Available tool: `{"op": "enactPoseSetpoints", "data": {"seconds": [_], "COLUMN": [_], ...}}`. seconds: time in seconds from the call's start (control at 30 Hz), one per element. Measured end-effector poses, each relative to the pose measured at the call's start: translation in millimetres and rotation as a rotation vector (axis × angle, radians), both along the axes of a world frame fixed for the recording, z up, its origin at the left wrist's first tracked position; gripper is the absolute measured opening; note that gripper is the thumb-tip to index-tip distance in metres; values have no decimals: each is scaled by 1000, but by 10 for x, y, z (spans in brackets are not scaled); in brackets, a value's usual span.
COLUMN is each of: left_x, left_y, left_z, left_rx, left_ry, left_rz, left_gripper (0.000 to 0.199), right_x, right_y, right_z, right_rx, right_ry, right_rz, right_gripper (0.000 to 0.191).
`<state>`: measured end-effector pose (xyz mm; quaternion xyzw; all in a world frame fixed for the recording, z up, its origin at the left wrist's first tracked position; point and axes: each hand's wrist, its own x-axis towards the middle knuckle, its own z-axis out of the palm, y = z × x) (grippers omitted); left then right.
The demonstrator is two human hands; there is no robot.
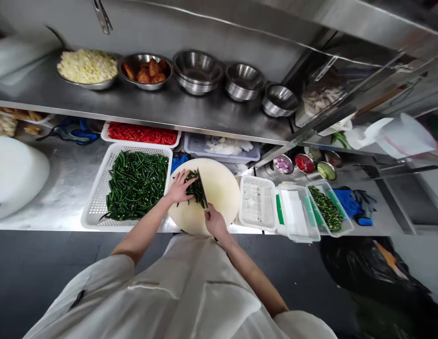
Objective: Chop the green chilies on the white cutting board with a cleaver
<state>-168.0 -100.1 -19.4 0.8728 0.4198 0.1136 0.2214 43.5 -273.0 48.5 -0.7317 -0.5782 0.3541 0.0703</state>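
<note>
My right hand (216, 222) is wrapped round the handle of a kitchen knife (202, 189), whose blade shows nearly edge-on. On the round cutting board (224, 188), a small heap of long green chilies (195, 188) lies against the blade's left side. My left hand (179, 189) rests on that heap with its fingers bent over the chilies, holding them down close to the blade. To the left of the board, a white perforated basket (95, 202) holds a large pile of whole green chilies (137, 183).
Right of the board stand a white basket (257, 200), clear containers (298, 214) and a tub of chopped greens (326, 207). Red chilies (141, 133) fill a tray behind. A steel shelf (151, 106) with several bowls overhangs the counter's back. Blue-grey gloves (360, 205) lie far right.
</note>
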Motion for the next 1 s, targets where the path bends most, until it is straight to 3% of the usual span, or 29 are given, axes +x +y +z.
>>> {"op": "enactPoseSetpoints", "data": {"seconds": [0.17, 0.3, 0.43, 0.53, 0.67, 0.77, 1.0], "left_x": [-72, -51, 328, 733, 1086, 1216, 1430], "left_y": [-100, -252, -323, -291, -284, -418, -756], "left_z": [157, 288, 336, 333, 277, 165, -183], "left_rx": [-24, -1, -38, -25, 12, -12, -25], "left_ry": [-13, -40, -11, 49, 176, 184, -61], "left_rz": [21, 22, -55, -113, -95, -92, -346], "left_gripper": [87, 66, 36, 34, 33, 32, 35], "right_x": [514, 911, 1132, 1231, 1393, 1528, 1576], "right_y": [-377, -836, -952, -876, -836, -869, -843], "right_z": [62, -78, -165, -148, -147, -186, -112], "right_rx": [124, 27, 56, 90, 70, 48, 31], "right_ry": [41, -5, 135, 159, 136, 143, 100], "right_rz": [-118, -215, -228, -231, -190, -164, -63], "right_gripper": [49, 49, 41, 42, 43, 37, 34]}}
